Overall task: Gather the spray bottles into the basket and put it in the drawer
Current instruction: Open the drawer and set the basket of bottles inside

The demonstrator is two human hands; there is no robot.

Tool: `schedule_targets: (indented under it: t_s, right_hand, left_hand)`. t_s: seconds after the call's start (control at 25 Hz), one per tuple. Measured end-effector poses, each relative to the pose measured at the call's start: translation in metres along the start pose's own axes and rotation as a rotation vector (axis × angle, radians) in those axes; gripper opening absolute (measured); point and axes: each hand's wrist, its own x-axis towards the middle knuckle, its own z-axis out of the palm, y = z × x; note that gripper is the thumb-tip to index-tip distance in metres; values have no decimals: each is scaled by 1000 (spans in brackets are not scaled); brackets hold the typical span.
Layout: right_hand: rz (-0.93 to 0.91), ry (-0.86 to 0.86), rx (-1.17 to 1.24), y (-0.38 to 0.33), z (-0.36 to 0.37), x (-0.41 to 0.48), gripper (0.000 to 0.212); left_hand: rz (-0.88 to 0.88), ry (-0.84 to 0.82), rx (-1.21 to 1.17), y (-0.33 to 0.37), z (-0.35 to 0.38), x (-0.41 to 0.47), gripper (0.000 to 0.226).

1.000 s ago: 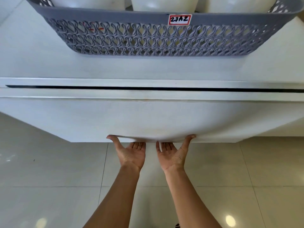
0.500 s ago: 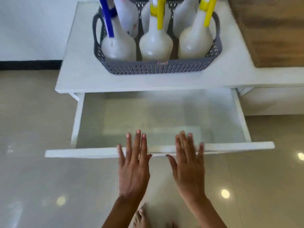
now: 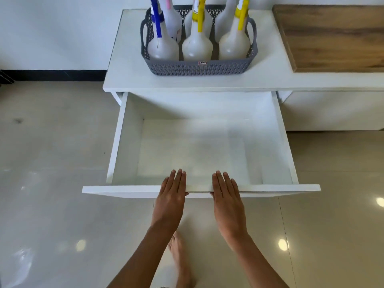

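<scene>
A grey lattice basket stands on the white cabinet top, holding several white spray bottles with blue, pink and yellow triggers. Below it the white drawer is pulled fully out and has nothing inside. My left hand and my right hand lie flat, palms down, over the top edge of the drawer front, side by side near its middle. Both hold nothing, fingers straight and close together.
A wooden board covers the cabinet top to the right of the basket. Glossy beige floor tiles surround the drawer. My bare foot is on the floor between my forearms. A white wall with a dark skirting runs at the left.
The drawer went from closed, with both hands gripping under its front, to fully pulled out. My hands let go and now rest flat on its front edge; my view rose and backed away.
</scene>
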Motion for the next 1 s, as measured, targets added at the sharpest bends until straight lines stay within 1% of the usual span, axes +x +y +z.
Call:
schedule_targets:
  t_s: [0.12, 0.2, 0.32, 0.48, 0.64, 0.76, 0.84, 0.92, 0.96, 1.0]
  right_hand:
    - [-2, -58, 15, -4, -9, -35, 67]
    - [12, -103, 36, -7, -16, -49, 66]
    - [15, -119, 28, -10, -25, -50, 61]
    - [15, -141, 19, -13, -33, -45, 51]
    - [26, -224, 5, -15, -41, -43, 52]
    - [57, -311, 8, -17, -50, -41, 52]
    - [102, -389, 75, -19, -55, -35, 53]
    - [128, -458, 149, -18, -59, -19, 59]
    - [142, -467, 192, -17, -62, -7, 61]
    - [155, -439, 223, -15, -66, 8, 61]
  left_hand:
    - [-11, -73, -21, 11, -2, -33, 63]
    - [-41, -112, -54, 16, -3, -48, 58]
    - [-96, -116, -121, 17, -3, -54, 48]
    - [-96, -177, -116, 11, 3, -55, 51]
    - [-96, -265, -94, 11, -2, -53, 50]
    - [-96, -431, -80, 11, -13, -45, 55]
    - [-97, -525, -96, 10, -27, -37, 62]
    - [-119, -551, -133, 7, -40, -30, 70]
    - [-135, -545, -156, 3, -47, -24, 73]
    - [-152, -529, -180, -1, -54, -17, 74]
